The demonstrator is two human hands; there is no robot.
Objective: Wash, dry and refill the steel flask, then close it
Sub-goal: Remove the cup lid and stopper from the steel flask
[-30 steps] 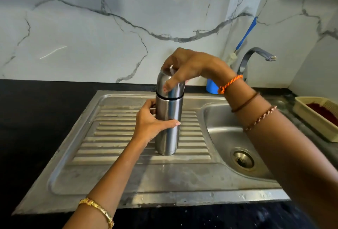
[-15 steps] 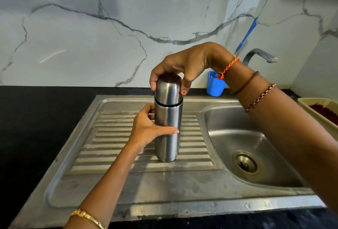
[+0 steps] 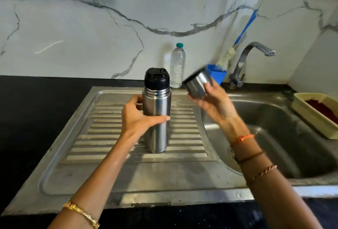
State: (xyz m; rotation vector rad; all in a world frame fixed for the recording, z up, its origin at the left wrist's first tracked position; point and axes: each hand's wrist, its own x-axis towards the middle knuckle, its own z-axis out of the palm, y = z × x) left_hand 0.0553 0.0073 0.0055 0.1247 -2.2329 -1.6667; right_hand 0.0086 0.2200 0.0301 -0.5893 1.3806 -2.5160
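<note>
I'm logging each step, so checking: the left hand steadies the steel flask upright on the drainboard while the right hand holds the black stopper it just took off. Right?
Not quite. In the head view the right hand holds the steel cap; the black stopper sits in the steel flask. The left hand does steady it upright on the drainboard.

Steel cap now off flask.

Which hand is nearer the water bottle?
Right. The right hand, holding the steel cap, is just beside the water bottle in the image; the left hand grips the flask lower down, farther from it.
</note>
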